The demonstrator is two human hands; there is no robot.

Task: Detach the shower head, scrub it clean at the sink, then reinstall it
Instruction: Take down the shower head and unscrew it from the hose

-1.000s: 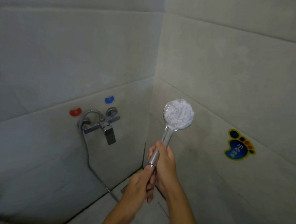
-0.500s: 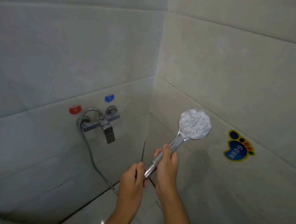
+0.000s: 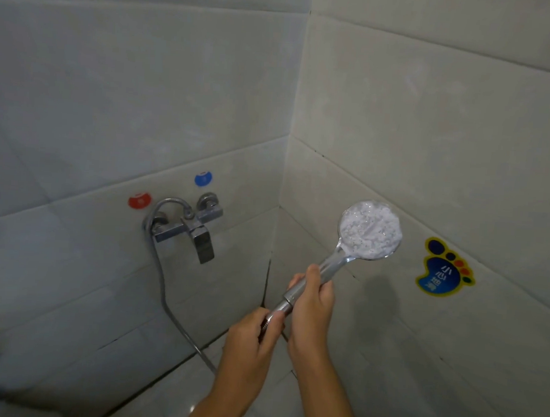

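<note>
Chrome head (image 3: 369, 229), up right of the tap (image 3: 189, 225), wants steadying: right hand (image 3: 313, 302) clamps its handle while left hand (image 3: 252, 339) pinches the hose (image 3: 161, 282) nut, probably best twisted squarely.

Both forearms reach up from the bottom edge, bare. The right hand (image 3: 313, 296) sits higher, fingers curled round the shower head (image 3: 369, 230) handle. Just below it, the left hand (image 3: 252, 339) pinches the hose (image 3: 162, 285) end at the handle's base.
</note>
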